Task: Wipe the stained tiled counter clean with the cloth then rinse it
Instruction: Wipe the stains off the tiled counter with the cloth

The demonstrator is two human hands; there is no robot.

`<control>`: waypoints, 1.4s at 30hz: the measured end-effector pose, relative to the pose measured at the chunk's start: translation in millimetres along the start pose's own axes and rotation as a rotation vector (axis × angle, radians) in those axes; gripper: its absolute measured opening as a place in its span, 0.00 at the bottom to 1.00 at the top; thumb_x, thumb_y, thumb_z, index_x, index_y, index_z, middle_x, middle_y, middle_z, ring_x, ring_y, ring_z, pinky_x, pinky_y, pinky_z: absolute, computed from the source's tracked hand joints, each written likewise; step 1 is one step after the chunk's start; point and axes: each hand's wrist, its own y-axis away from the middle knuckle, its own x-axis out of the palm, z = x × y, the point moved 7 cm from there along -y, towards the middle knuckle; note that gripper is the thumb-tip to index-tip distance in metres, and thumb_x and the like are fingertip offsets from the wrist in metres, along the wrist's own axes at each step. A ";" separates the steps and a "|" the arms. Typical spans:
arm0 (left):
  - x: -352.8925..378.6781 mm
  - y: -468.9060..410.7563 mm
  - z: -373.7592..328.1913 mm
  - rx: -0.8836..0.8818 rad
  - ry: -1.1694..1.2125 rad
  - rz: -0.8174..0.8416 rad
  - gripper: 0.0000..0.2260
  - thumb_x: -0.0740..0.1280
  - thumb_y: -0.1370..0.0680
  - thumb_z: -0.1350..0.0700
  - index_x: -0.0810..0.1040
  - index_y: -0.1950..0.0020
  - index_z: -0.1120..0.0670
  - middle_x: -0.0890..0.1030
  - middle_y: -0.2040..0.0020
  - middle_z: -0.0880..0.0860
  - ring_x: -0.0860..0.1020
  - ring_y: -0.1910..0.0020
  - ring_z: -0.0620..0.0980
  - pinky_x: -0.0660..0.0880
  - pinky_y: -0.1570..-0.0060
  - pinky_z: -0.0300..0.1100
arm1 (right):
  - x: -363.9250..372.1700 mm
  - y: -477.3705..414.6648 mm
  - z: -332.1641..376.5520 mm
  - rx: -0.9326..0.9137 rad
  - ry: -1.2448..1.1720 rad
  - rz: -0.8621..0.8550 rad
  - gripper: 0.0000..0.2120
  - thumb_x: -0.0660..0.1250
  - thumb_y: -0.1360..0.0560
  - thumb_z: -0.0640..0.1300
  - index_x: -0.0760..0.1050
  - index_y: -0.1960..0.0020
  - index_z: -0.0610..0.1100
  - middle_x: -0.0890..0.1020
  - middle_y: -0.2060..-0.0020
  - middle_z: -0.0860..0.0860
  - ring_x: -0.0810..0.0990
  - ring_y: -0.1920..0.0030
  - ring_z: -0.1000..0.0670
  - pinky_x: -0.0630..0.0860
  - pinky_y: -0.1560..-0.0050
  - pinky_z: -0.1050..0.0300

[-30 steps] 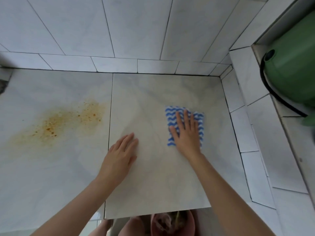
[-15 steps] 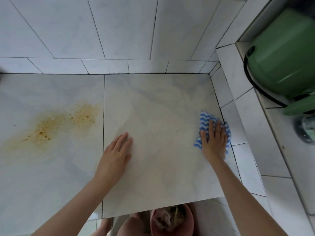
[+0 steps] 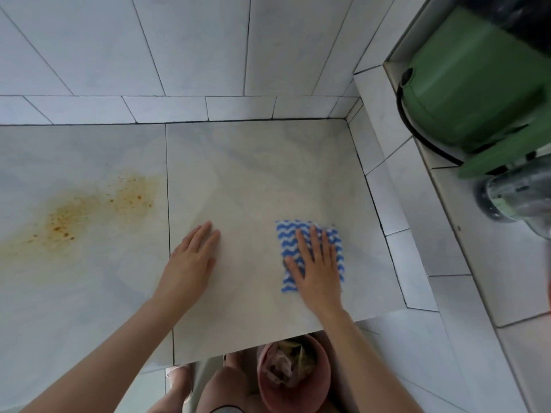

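Pulled back leftward, the cloth [image 3: 290, 237] lies well right of the stain [image 3: 89, 216], pressed flat by my right hand [image 3: 316, 271], fingers straight and slightly spread. My left hand [image 3: 190, 263] rests flat between cloth and stain, fingers together. Dragging a soiled cloth across could smear the stain wider.

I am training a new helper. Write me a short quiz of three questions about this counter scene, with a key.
1. True or false: the right hand lies flat on the cloth.
2. Choose one: on the counter, the orange stain is on A) the same tile as the cloth, or B) the tile to the left of it.
3. Fill in: the left hand rests on the counter with straight fingers and holds ____.

Key: 1 true; 2 B; 3 nothing.
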 end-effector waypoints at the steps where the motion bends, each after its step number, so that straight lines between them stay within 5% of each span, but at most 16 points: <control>1: -0.8 -0.4 -0.5 0.000 0.009 0.010 0.21 0.69 0.27 0.64 0.72 0.34 0.62 0.70 0.32 0.61 0.69 0.35 0.63 0.71 0.43 0.58 | -3.4 0.3 -21.0 0.072 -0.003 0.002 0.33 0.36 0.24 0.68 0.44 0.24 0.55 0.46 0.23 0.51 0.40 0.24 0.49 0.38 0.26 0.54; 6: 0.1 -0.1 -0.9 0.019 -0.002 0.033 0.20 0.64 0.27 0.61 0.72 0.35 0.63 0.70 0.32 0.62 0.70 0.35 0.64 0.71 0.44 0.58 | -23.8 26.3 -111.5 0.372 -0.055 -0.030 0.35 0.36 0.28 0.70 0.38 0.26 0.54 0.47 0.23 0.49 0.46 0.24 0.46 0.43 0.25 0.50; 11: 1.9 0.2 0.1 0.000 0.026 0.034 0.22 0.68 0.27 0.65 0.71 0.33 0.63 0.69 0.31 0.62 0.68 0.34 0.64 0.70 0.42 0.59 | -15.1 49.5 -97.4 0.492 -0.065 -0.103 0.31 0.41 0.23 0.61 0.47 0.25 0.47 0.55 0.25 0.42 0.55 0.25 0.38 0.52 0.27 0.40; 14: 0.8 0.1 0.0 -0.004 0.045 0.020 0.21 0.66 0.26 0.65 0.70 0.33 0.62 0.67 0.30 0.62 0.66 0.32 0.63 0.68 0.39 0.58 | -4.1 58.7 -48.4 0.435 -0.021 -0.097 0.31 0.39 0.20 0.60 0.53 0.24 0.43 0.59 0.26 0.40 0.58 0.27 0.37 0.57 0.28 0.40; 22: -3.5 14.1 -9.0 0.036 0.031 -0.014 0.21 0.52 0.24 0.57 0.73 0.35 0.63 0.71 0.33 0.62 0.69 0.36 0.62 0.70 0.39 0.55 | 25.8 91.5 79.7 0.063 -0.026 -0.037 0.29 0.49 0.20 0.59 0.48 0.23 0.50 0.51 0.23 0.48 0.47 0.23 0.45 0.47 0.26 0.49; 27: -1.7 25.1 -11.2 0.050 0.017 0.001 0.22 0.51 0.24 0.54 0.75 0.38 0.63 0.73 0.35 0.62 0.72 0.38 0.62 0.73 0.43 0.55 | 17.3 85.5 11.6 0.116 -0.023 -0.030 0.29 0.44 0.20 0.63 0.47 0.23 0.53 0.47 0.23 0.50 0.41 0.24 0.47 0.42 0.25 0.51; 30: -2.0 31.9 -12.1 0.059 0.012 -0.004 0.21 0.53 0.24 0.55 0.76 0.38 0.62 0.73 0.35 0.61 0.71 0.39 0.61 0.74 0.45 0.54 | 15.9 82.1 -78.9 0.275 0.103 0.009 0.29 0.37 0.19 0.59 0.58 0.25 0.48 0.51 0.24 0.42 0.46 0.24 0.39 0.51 0.27 0.40; 34: -0.4 40.9 -10.6 0.055 0.009 -0.008 0.20 0.55 0.24 0.56 0.75 0.38 0.62 0.73 0.34 0.61 0.71 0.39 0.61 0.74 0.47 0.54 | 3.0 92.3 -140.2 0.339 0.162 -0.057 0.24 0.57 0.23 0.43 0.61 0.28 0.41 0.53 0.25 0.36 0.51 0.26 0.34 0.57 0.30 0.33; 38: -2.3 44.4 -5.6 0.044 0.037 -0.015 0.21 0.52 0.25 0.55 0.76 0.38 0.62 0.73 0.34 0.61 0.71 0.39 0.60 0.74 0.45 0.54 | -5.1 93.8 -106.0 0.561 -0.027 -0.160 0.31 0.41 0.20 0.58 0.51 0.24 0.41 0.54 0.25 0.37 0.53 0.26 0.35 0.57 0.30 0.36; 42: -9.5 56.0 6.6 0.012 0.051 -0.033 0.22 0.51 0.24 0.55 0.75 0.37 0.61 0.72 0.34 0.61 0.71 0.38 0.61 0.73 0.43 0.54 | 9.7 97.4 -48.8 0.457 -0.007 -0.116 0.31 0.37 0.20 0.59 0.51 0.24 0.43 0.53 0.25 0.41 0.51 0.25 0.38 0.53 0.27 0.41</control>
